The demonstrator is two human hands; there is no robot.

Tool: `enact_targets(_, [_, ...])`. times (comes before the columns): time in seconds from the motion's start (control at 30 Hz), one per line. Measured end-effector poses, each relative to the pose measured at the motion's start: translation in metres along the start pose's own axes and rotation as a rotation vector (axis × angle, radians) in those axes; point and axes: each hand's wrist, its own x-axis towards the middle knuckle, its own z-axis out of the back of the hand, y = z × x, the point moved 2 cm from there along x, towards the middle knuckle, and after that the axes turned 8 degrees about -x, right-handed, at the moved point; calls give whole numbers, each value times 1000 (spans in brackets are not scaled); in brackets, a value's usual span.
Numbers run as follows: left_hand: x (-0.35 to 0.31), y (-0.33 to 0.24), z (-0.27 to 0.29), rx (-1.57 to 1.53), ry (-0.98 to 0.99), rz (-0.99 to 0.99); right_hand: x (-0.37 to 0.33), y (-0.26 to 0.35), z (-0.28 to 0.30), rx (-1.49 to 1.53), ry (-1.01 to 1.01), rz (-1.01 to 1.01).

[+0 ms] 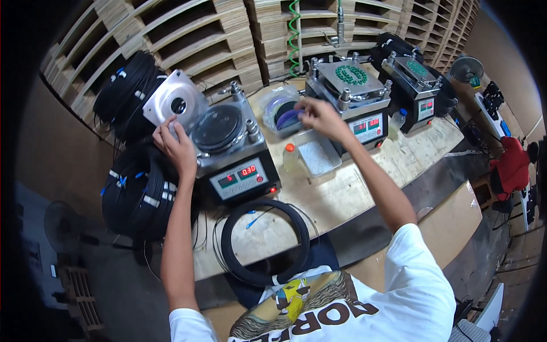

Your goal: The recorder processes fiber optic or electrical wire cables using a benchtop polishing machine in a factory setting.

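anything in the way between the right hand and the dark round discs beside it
Nothing visible: the right hand has its fingertips at the right edge of the dark round discs, though blur hides whether they grip. Clear plastic shows at the discs' far side, not between them and the hand.

Two hands (pixel 175 149) and three square metal plates (pixel 178 82) show across the upper half, with three machines (pixel 239 182) from centre-left to upper right. Two bottles (pixel 291 161) and one tray (pixel 329 170) stand near centre; one cable ring (pixel 229 239), lower centre; two fans (pixel 467 69), far left and upper right.
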Motion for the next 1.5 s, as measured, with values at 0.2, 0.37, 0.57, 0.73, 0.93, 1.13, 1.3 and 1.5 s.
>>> enact_targets(0.2, [-7, 9, -2, -9, -137, 178, -61, -55, -106, -338, 173, -173])
enact_targets(0.37, [-10, 32, -5, -46, -104, 320, -68, -63, -132, -316, -1, -205])
enact_targets(0.57, [-11, 37, -11, -124, -88, 424, -35, -29, -89, 158, -296, 115])
enact_targets(0.73, [-15, 36, -9, -94, -150, 404, 21, 59, -32, 87, -68, 85])
enact_targets(0.93, [-15, 22, -11, -122, -161, 435, 69, 125, -8, -536, 223, 416])
enact_targets(1.13, [-17, 24, -10, -117, -185, 387, 84, 167, -16, -900, 422, 412])
enact_targets(1.3, [-17, 23, -11, -127, -194, 382, 85, 187, -31, -1152, 452, 553])
enact_targets(1.5, [-16, 18, -8, -145, -181, 394, 94, 216, -65, -1256, 466, 688])
